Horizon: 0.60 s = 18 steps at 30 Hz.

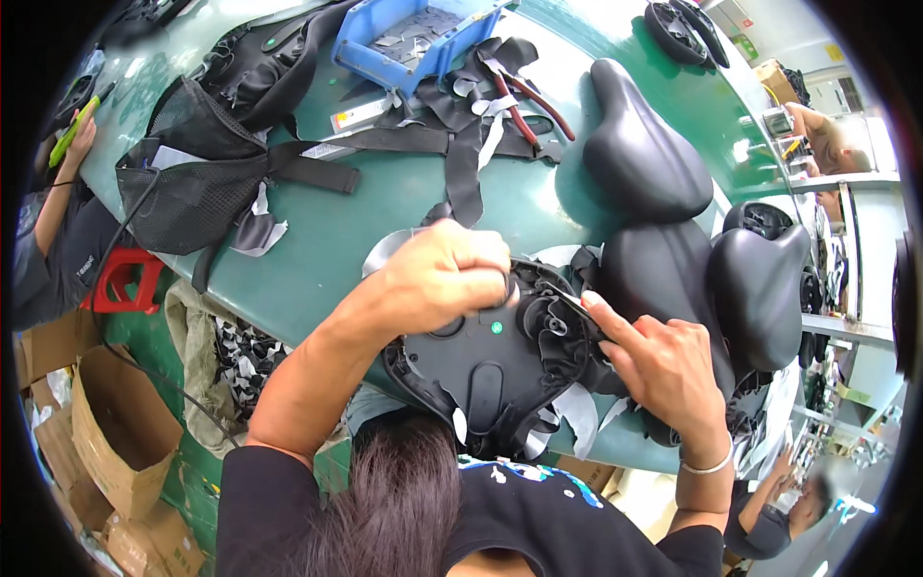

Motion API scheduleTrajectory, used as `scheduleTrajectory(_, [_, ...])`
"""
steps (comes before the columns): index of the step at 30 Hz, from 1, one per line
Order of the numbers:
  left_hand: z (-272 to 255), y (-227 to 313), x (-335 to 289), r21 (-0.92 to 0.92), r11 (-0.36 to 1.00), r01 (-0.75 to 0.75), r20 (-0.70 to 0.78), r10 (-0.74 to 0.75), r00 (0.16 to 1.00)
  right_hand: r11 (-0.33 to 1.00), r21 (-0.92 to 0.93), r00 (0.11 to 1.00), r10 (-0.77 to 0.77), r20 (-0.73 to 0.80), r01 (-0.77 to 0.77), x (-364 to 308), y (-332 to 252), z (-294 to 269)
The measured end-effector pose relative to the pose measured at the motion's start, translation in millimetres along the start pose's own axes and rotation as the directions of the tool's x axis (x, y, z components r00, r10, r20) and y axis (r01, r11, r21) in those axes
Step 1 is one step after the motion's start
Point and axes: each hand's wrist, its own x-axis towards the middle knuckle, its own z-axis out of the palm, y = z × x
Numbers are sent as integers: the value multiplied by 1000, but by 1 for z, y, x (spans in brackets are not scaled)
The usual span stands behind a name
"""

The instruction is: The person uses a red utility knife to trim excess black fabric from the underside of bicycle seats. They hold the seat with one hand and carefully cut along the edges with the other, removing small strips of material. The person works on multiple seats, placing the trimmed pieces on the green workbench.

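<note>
An upturned bicycle saddle (442, 370) lies at the table's near edge, its black plastic base facing up and dark cover material gathered round the rim. My left hand (447, 274) is closed in a fist above its far left part; something dark shows by the fingers, too hidden to name. My right hand (668, 365) grips the saddle's right rim, index finger and thumb on the folded cover edge. Pale trimmed scraps (577, 418) hang along the near rim.
Finished black saddles (639, 154) stand to the right. Red-handled pincers (524, 111), black straps (394, 140), a mesh bag (197, 197) and a blue bin (385, 62) occupy the far side. Cardboard boxes (125, 423) and a red stool (130, 279) are at left; co-workers sit nearby.
</note>
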Motion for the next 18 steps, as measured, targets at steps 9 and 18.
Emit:
scheduleTrajectory(9, [-30,-6,-10,-768,214,-604,-541,290,790,977,83,978,193,77,-199,-40,-34,-3])
scheduleTrajectory(18, [-1,2,33,819,455,-350,269,235,934,979,153,990,137,-14,-134,3,4,-9])
